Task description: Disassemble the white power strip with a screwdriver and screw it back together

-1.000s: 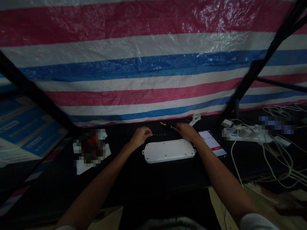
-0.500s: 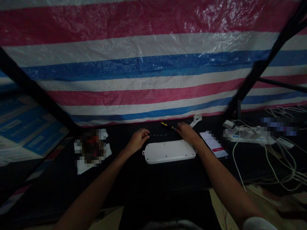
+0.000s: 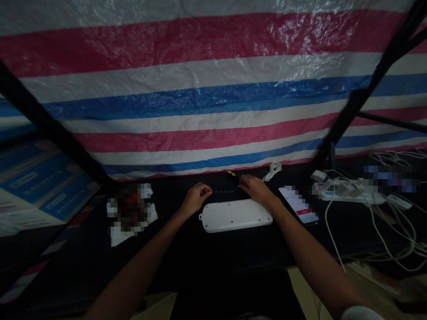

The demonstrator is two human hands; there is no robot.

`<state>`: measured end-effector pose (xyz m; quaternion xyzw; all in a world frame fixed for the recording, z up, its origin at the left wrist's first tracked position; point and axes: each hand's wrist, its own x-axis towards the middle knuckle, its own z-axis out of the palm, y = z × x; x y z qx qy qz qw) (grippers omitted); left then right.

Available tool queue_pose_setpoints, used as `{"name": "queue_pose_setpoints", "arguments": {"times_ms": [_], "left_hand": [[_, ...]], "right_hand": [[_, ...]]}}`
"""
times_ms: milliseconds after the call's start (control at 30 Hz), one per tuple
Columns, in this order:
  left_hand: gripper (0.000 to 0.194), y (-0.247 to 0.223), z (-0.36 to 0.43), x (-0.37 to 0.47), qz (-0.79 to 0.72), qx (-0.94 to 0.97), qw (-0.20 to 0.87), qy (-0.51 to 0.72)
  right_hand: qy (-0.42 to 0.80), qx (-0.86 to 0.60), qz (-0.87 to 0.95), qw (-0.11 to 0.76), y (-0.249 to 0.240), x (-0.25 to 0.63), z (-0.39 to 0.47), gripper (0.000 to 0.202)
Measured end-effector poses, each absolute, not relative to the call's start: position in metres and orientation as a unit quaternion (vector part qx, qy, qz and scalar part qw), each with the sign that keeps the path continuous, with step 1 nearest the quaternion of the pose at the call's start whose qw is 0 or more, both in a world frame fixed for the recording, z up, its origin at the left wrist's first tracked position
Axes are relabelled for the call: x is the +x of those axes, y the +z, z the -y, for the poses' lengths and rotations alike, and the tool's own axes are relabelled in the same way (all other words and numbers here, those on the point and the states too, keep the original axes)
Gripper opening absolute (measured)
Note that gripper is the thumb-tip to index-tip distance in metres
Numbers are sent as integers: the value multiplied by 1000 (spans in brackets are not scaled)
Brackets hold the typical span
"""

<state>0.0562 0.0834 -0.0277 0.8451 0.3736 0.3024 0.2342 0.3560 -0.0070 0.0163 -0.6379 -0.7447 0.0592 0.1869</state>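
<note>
My left hand (image 3: 196, 198) curling beside screws (image 3: 224, 192), right hand (image 3: 256, 188) bending by screwdriver (image 3: 232, 176), can't tell if either gripping; white casing (image 3: 244, 214) lying nearer me, looking stiff, smooth, fairly light, inviting hold by long edges

On the table (image 3: 187, 249), with the casing (image 3: 237, 215) as centre, the screws (image 3: 224, 192) lie just beyond it near 11 o'clock. The screwdriver (image 3: 231, 174) is farther, at 12; the coiled cord (image 3: 275, 170), 1; the phone (image 3: 299, 205), 3, with the power strip (image 3: 353, 193) beyond. The sheet (image 3: 207, 138) hangs behind.
</note>
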Motion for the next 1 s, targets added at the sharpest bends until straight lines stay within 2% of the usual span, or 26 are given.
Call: {"name": "queue_pose_setpoints", "arguments": {"times_ms": [333,633,1000], "left_hand": [[11,-25,-84,62,-372,845,241,300],[9,-31,-87,65,-367,842,252,305],[17,-31,-89,64,-361,844,260,299]], "right_hand": [[109,-638,739,185,13,353,3,6],[133,-600,762,205,5,349,-3,16],[161,-587,759,231,-8,341,-14,10]]}}
